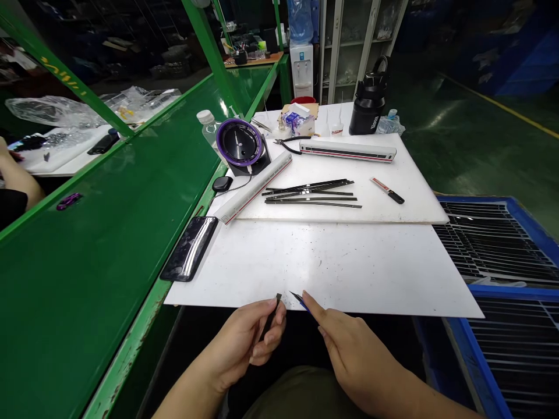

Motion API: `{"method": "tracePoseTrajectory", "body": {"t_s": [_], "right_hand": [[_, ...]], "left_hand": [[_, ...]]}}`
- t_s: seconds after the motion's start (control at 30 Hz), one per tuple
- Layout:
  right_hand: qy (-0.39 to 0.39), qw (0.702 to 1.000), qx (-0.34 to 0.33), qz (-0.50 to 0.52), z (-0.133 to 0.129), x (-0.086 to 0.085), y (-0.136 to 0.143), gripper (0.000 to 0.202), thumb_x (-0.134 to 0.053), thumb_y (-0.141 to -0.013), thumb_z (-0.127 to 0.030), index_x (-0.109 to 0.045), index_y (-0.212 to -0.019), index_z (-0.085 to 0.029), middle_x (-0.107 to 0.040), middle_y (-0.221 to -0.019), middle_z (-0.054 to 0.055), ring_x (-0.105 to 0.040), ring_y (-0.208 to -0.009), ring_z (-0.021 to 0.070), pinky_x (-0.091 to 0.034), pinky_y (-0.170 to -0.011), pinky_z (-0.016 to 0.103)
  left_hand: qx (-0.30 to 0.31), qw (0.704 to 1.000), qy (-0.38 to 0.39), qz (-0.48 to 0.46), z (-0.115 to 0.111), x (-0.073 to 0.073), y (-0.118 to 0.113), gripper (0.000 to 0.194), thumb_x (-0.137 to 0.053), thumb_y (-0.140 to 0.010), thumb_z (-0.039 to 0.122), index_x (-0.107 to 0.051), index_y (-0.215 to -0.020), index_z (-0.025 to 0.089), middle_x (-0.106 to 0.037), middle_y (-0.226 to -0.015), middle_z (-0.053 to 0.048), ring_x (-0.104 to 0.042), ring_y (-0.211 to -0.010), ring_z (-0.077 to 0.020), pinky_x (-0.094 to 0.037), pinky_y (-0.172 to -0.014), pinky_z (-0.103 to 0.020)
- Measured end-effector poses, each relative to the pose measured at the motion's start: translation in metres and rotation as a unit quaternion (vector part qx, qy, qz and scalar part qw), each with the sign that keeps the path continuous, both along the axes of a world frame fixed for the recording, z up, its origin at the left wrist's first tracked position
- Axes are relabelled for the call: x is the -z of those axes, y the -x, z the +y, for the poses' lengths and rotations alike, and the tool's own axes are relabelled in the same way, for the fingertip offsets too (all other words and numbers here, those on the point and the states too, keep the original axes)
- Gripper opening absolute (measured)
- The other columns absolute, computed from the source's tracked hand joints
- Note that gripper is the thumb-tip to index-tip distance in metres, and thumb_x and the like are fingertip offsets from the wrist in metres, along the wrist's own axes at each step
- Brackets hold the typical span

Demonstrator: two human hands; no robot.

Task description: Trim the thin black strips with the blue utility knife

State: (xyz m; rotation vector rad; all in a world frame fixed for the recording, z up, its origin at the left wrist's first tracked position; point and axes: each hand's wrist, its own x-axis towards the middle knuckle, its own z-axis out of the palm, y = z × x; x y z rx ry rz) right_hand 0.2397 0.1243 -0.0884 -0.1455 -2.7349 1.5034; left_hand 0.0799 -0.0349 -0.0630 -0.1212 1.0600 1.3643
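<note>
Just below the front edge of the white table (349,256), my left hand (257,331) holds a narrow dark strip (271,317) between thumb and fingers, its end pointing up. To its right, my right hand (345,337) is closed on a thin knife (300,300) with a blue part and a dark pointed tip. The tip points toward the strip, with a small gap between them. Several similar dark strips (310,193) lie in a loose pile on the white foam board (393,203). Small dark specks dot the table.
Two white train-like bodies (347,151) (257,187), cutters (290,143), a cutter knife (388,191), a purple-rimmed fan (240,143) and a black phone (190,249) lie around. Blue crates (515,331) of strips stand right; a green partition (109,233) runs left, with a person's arm (20,177) beyond.
</note>
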Motion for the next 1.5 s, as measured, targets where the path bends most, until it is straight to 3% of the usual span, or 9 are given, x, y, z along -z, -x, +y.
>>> {"method": "tracePoseTrajectory", "body": {"t_s": [0.2,0.4,0.53,0.7,0.9,1.03,1.2,1.37,1.5], "right_hand": [[-0.004,0.999,0.038,0.028,0.007,0.004,0.001,0.056,-0.026,-0.099,-0.013,-0.023,-0.153,-0.029,-0.056,-0.090,0.002,-0.054,-0.072,0.0209,-0.041,-0.065,0.032],[-0.121,0.959,0.165,0.194,0.043,0.008,0.022,0.050,-0.033,-0.105,-0.016,-0.024,-0.153,-0.029,-0.049,-0.079,0.001,-0.048,-0.063,0.0193,-0.040,-0.059,0.030],[-0.131,0.953,0.154,0.224,0.053,0.016,0.031,0.056,-0.025,-0.102,-0.008,-0.019,-0.154,-0.027,-0.052,-0.090,0.004,-0.053,-0.080,0.0220,-0.046,-0.071,0.035],[-0.148,0.953,0.155,0.212,0.051,0.020,0.032,0.061,-0.024,-0.097,-0.008,-0.014,-0.155,-0.023,-0.052,-0.093,0.006,-0.052,-0.081,0.0246,-0.046,-0.070,0.039],[-0.195,0.954,0.145,0.176,0.054,0.018,0.038,0.047,-0.028,-0.097,-0.011,-0.051,-0.137,-0.012,-0.047,-0.110,0.012,-0.046,-0.097,0.0290,-0.042,-0.084,0.047],[-0.186,0.960,0.134,0.158,0.059,0.011,0.046,0.040,-0.037,-0.094,-0.014,-0.060,-0.127,-0.013,-0.049,-0.107,0.011,-0.047,-0.097,0.0283,-0.045,-0.083,0.043],[-0.175,0.953,0.169,0.179,0.064,-0.010,0.049,0.034,-0.042,-0.097,-0.024,-0.062,-0.122,-0.011,-0.050,-0.108,0.011,-0.048,-0.099,0.0287,-0.043,-0.088,0.045],[0.078,0.960,0.172,0.205,0.051,-0.062,0.033,0.021,-0.049,-0.103,-0.029,-0.066,-0.115,-0.024,-0.057,-0.095,0.004,-0.056,-0.084,0.0214,-0.048,-0.071,0.030],[0.127,0.956,0.116,0.236,0.043,-0.103,0.023,0.022,-0.053,-0.101,-0.021,-0.066,-0.117,-0.027,-0.060,-0.094,0.003,-0.059,-0.082,0.0209,-0.050,-0.071,0.027]], "left_hand": [[0.011,0.998,0.011,0.064,0.004,-0.004,-0.005,0.029,-0.051,-0.090,0.045,-0.052,-0.080,0.017,-0.040,-0.056,0.005,-0.022,-0.038,-0.0035,-0.013,-0.034,-0.015],[-0.006,0.986,0.002,0.168,0.022,-0.017,-0.014,0.028,-0.056,-0.089,0.043,-0.059,-0.087,0.016,-0.043,-0.060,0.004,-0.028,-0.041,-0.0033,-0.017,-0.038,-0.017],[-0.023,0.988,-0.033,0.147,0.036,-0.023,-0.017,0.041,-0.043,-0.092,0.048,-0.064,-0.096,0.012,-0.045,-0.061,0.002,-0.027,-0.042,-0.0045,-0.019,-0.040,-0.019],[-0.017,0.990,-0.036,0.138,0.048,-0.027,-0.017,0.050,-0.042,-0.089,0.048,-0.068,-0.097,0.006,-0.042,-0.054,0.001,-0.025,-0.040,-0.0058,-0.016,-0.040,-0.021],[-0.020,0.992,-0.038,0.120,0.053,-0.030,-0.015,0.049,-0.042,-0.087,0.044,-0.069,-0.097,0.004,-0.044,-0.053,0.000,-0.027,-0.040,-0.0062,-0.017,-0.040,-0.020],[-0.030,0.993,-0.051,0.100,0.053,-0.031,-0.016,0.049,-0.041,-0.087,0.045,-0.064,-0.108,0.007,-0.049,-0.053,-0.001,-0.028,-0.039,-0.0075,-0.018,-0.039,-0.020],[-0.020,0.994,-0.072,0.075,0.054,-0.046,-0.016,0.044,-0.040,-0.089,0.045,-0.055,-0.118,0.015,-0.051,-0.056,0.000,-0.028,-0.037,-0.0072,-0.017,-0.037,-0.018],[-0.009,0.987,-0.121,0.104,0.056,-0.071,-0.017,0.035,-0.039,-0.090,0.038,-0.053,-0.116,0.019,-0.052,-0.062,0.001,-0.030,-0.035,-0.0056,-0.018,-0.035,-0.018],[0.024,0.976,-0.167,0.137,0.060,-0.093,-0.020,0.027,-0.039,-0.091,0.034,-0.053,-0.108,0.018,-0.051,-0.067,0.001,-0.033,-0.036,-0.0046,-0.021,-0.035,-0.017]]}}
